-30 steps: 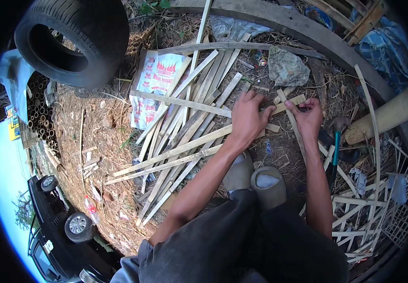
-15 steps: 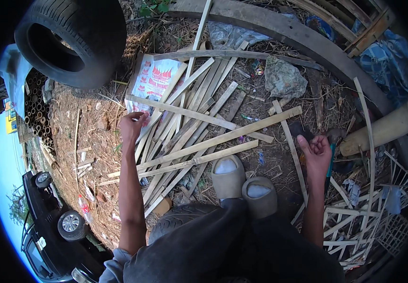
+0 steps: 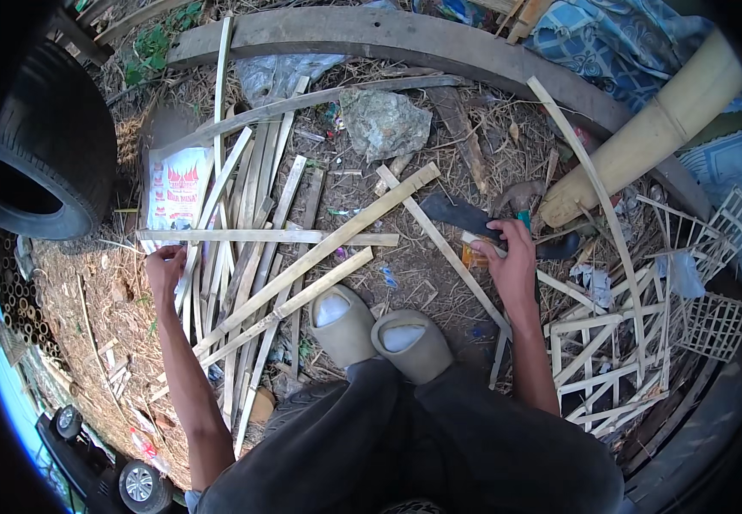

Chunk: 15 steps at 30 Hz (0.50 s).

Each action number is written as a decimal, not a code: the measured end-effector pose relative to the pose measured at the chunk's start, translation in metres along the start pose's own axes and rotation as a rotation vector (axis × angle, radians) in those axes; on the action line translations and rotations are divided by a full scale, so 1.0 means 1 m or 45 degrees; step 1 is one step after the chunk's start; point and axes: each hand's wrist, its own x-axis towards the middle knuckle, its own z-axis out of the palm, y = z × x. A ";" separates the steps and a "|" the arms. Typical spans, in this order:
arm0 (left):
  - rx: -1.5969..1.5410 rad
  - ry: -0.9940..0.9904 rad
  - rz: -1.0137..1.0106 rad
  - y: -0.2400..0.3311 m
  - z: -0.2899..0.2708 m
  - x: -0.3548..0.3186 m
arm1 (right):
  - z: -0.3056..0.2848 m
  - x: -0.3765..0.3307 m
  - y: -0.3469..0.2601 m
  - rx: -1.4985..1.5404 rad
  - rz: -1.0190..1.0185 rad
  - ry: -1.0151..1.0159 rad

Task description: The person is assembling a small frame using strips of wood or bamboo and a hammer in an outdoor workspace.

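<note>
Head view: my left hand (image 3: 165,268) at left edge of bamboo strips (image 3: 272,296), fingers narrowed; grip unclear. Strips left of centre, two diagonal on top. My right hand (image 3: 515,257), right of centre, curled at dark blade (image 3: 457,211); cannot tell if holding. One white sack (image 3: 176,190), red lettering, upper left. One rock (image 3: 385,124). Two shoes (image 3: 344,330).

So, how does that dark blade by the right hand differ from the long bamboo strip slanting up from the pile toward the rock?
The dark blade is nearly black; the bamboo strip is pale yellowish. The blade looks shorter and broader, the strip long and narrow. The blade is at the right hand, while no hand touches the strip. Both look flat.
</note>
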 end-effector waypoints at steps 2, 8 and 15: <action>0.052 0.004 0.018 -0.003 0.002 -0.001 | -0.006 -0.002 0.001 -0.035 0.003 -0.006; 0.201 0.101 0.168 -0.023 0.010 0.006 | -0.020 -0.011 0.011 -0.160 -0.207 0.259; 0.284 0.182 0.258 -0.020 0.013 0.005 | -0.024 -0.047 0.036 -0.119 0.332 0.081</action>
